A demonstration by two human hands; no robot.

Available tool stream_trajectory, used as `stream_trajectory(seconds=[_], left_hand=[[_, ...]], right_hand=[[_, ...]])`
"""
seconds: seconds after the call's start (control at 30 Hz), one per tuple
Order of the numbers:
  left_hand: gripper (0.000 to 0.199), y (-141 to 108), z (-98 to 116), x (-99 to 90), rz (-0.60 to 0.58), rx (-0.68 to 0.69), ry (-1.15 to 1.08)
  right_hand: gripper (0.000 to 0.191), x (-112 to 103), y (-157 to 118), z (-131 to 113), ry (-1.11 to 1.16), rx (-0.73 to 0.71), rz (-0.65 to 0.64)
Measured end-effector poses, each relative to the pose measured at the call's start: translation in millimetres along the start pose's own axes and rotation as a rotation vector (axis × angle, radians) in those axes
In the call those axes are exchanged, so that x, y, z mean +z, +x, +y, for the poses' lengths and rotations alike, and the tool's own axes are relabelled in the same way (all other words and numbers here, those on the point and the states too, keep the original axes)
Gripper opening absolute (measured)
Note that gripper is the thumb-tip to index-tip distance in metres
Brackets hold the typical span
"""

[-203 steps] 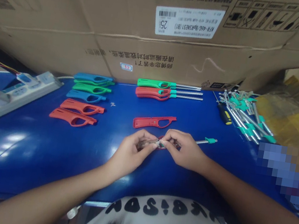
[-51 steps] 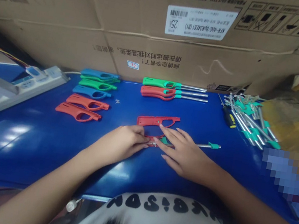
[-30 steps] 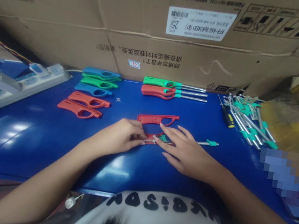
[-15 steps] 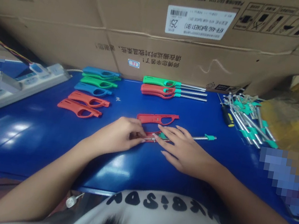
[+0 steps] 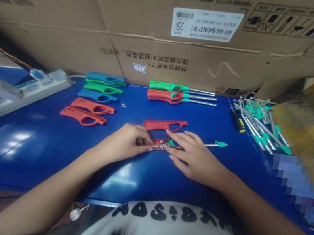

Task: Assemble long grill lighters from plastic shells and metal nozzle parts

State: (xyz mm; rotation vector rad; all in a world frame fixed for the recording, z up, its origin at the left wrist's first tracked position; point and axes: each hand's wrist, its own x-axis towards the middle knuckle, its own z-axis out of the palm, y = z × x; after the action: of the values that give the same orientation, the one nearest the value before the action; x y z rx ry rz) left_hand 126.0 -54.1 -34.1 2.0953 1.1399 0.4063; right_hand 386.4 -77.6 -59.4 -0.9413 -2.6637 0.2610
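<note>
Red plastic lighter-body half (image 5: 157, 144) lies under both hands at the middle of the glossy blue worktop (image 5: 25, 163), just near of a second red plastic lighter-body half (image 5: 164, 125) and nearly touching it. Left hand (image 5: 127, 140): fingers curled down over the left end of the nearer half; whether they pinch anything, cannot tell. Right hand (image 5: 195, 156): flat, fingers loosely spread, fingertips (image 5: 172, 135) lying across the nearer half, close to the left hand. Small green plastic part (image 5: 171, 143) sits in the half by those fingers. Steel rod with teal collar (image 5: 212, 145) runs right from under the right hand.

Far left, in a loose stack: blue plastic lighter bodies (image 5: 97, 96), green plastic lighter bodies (image 5: 103, 88), red plastic lighter bodies (image 5: 83, 117). Far middle: assembled green and red long-nozzle lighters (image 5: 167, 91), lying side by side. Far right: heap of steel rods with teal collars (image 5: 258, 130), with a yellow-and-black screwdriver (image 5: 239, 122) at its left edge. White power strip (image 5: 26, 89) lies along the left of the worktop. Large brown cardboard carton (image 5: 185, 58) stands along the far edge.
</note>
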Motion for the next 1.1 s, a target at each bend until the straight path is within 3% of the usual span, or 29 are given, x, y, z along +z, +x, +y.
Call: stream_trajectory(seconds=[0.23, 0.37, 0.53, 0.8, 1.1], left_hand=[[0.015, -1.7, -1.0, -2.4, -0.045, -0.055, -0.02], [0.021, -2.9, 0.7, -6.0, -0.07, -0.095, -0.027], [0.019, -2.4, 0.9, -7.6, -0.067, -0.061, 0.012], [0.021, -3.2, -2.2, -6.1, -0.045, -0.035, 0.042], [0.021, -3.5, -2.1, -4.2, -0.037, 0.01, 0.053]], right_hand=[[0.032, 4.4, -0.8, -1.1, 0.108, 0.087, 0.012], [0.031, 3.9, -0.4, -1.0, 0.106, 0.066, 0.033], [0.03, -2.6, 0.7, 5.8, 0.071, 0.056, 0.084], [0.038, -2.5, 0.4, 15.8, -0.033, 0.124, 0.001], [0.037, 5.8, 1.5, 15.2, 0.076, 0.167, 0.006]])
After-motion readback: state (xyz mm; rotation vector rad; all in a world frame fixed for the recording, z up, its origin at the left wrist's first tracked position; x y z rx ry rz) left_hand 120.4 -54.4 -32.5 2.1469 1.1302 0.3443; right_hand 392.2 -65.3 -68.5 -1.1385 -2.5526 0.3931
